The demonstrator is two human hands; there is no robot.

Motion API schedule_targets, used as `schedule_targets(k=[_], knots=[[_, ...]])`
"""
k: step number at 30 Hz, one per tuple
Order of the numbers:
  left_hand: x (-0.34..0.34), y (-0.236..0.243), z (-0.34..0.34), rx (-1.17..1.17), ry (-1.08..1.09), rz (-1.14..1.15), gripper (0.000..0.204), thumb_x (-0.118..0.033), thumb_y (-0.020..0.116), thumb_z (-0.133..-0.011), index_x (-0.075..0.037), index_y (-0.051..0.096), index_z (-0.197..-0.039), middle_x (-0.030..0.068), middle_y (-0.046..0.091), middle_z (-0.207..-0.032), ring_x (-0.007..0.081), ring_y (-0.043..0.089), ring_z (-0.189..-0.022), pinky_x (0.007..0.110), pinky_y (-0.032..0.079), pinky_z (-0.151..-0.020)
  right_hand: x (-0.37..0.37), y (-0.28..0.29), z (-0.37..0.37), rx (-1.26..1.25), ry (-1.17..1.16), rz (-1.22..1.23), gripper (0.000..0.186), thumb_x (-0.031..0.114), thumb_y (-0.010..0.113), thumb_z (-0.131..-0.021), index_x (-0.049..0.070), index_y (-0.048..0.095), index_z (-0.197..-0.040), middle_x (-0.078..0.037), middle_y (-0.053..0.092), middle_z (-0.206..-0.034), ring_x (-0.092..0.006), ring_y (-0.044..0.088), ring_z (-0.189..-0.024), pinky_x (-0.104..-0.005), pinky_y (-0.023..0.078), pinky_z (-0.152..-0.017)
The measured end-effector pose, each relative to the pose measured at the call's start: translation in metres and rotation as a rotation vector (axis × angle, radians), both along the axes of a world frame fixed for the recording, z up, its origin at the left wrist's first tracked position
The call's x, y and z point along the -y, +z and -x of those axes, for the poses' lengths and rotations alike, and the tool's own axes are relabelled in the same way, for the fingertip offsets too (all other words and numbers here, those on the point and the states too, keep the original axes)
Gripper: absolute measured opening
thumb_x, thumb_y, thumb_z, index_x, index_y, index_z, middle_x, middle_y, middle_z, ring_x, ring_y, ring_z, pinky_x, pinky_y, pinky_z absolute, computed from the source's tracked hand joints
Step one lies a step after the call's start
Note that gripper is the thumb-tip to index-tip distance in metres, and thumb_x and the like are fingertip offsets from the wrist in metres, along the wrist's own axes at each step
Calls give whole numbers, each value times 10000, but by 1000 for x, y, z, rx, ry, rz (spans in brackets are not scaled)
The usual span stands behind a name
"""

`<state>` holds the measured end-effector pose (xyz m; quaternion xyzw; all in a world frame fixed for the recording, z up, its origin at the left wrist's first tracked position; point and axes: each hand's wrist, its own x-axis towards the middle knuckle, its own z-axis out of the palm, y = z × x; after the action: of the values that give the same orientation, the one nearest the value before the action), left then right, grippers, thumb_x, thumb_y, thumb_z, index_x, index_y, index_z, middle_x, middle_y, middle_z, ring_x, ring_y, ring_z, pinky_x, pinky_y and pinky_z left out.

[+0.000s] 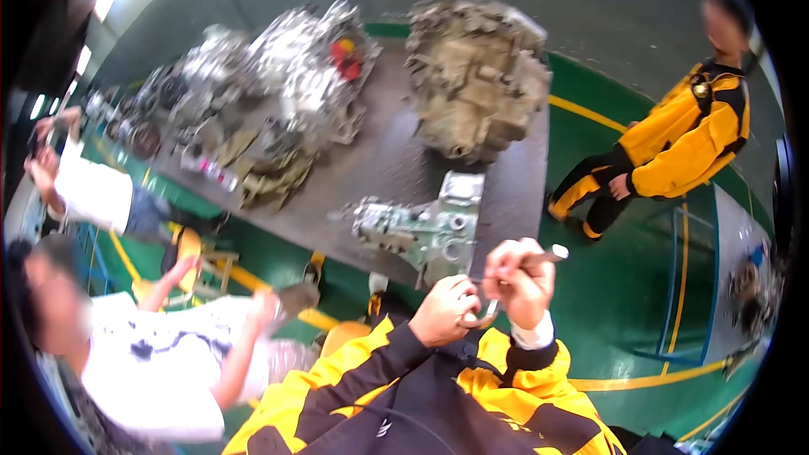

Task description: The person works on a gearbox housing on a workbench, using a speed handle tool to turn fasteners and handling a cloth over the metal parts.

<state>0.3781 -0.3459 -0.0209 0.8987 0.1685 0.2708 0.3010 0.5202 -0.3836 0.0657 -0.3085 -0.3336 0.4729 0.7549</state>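
My left hand (447,312) is closed near the table's front edge, its fingers pinched on a curved metal piece (484,318) that looks like part of a ring. Close beside it on the right, my right hand (521,282) is closed around a short dark rod (548,255) with a pale round end that sticks out to the right. Where the two hands nearly meet, the rod's other end is hidden by my fingers. Just beyond my hands lies a greenish-grey metal gear housing (421,232) with round openings and a squared flange.
On the dark table (514,194) stand a large brown transmission case (476,76) and silvery castings (295,59). An olive cloth (274,181) lies at the left. A person in yellow and black (691,131) stands right; a person in white (168,345) sits left. A blue-framed bench (716,286) is at far right.
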Motion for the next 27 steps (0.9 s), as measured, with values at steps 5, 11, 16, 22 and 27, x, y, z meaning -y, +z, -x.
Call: schedule_targets(k=[5, 11, 16, 22, 27], knots=[[29, -14, -6, 35, -78, -95, 152, -185, 643, -689, -80, 619, -796, 89, 527, -865, 296, 513, -983, 482, 353, -1008, 51, -13, -11, 312, -54, -55, 89, 13, 461, -823, 1, 437, -737, -118, 478, -617, -123, 354, -359, -262, 345, -337], [42, -31, -10, -68, -163, -95, 166, -207, 643, -696, -66, 617, -780, 72, 548, -813, 244, 513, -895, 434, 369, -958, 86, -19, -7, 240, -124, 0, 148, 106, 488, -779, -18, 488, -699, -78, 433, -493, -121, 352, -337, -256, 335, -342], [48, -26, -18, -21, -146, -59, 206, -275, 660, -746, -79, 598, -729, 53, 536, -713, 222, 509, -820, 382, 382, -833, 86, -15, -14, 265, -105, 2, 161, 110, 493, -798, -18, 487, -700, -65, 415, -483, -113, 350, -340, -255, 318, -321], [66, -1, -18, 137, -228, 26, 322, -370, 701, -744, -83, 566, -689, 40, 511, -657, 198, 501, -746, 326, 382, -743, 90, 24, -11, 389, 47, -95, 142, 31, 521, -744, -75, 542, -653, -88, 471, -447, -164, 422, -322, -262, 376, -351], [48, -9, -8, 159, -103, 0, 285, -324, 720, -710, -78, 578, -717, 46, 518, -710, 204, 500, -767, 327, 392, -753, 72, 27, 3, 640, 191, -129, 121, -27, 508, -615, -52, 619, -657, -93, 526, -473, -207, 549, -384, -264, 450, -426]])
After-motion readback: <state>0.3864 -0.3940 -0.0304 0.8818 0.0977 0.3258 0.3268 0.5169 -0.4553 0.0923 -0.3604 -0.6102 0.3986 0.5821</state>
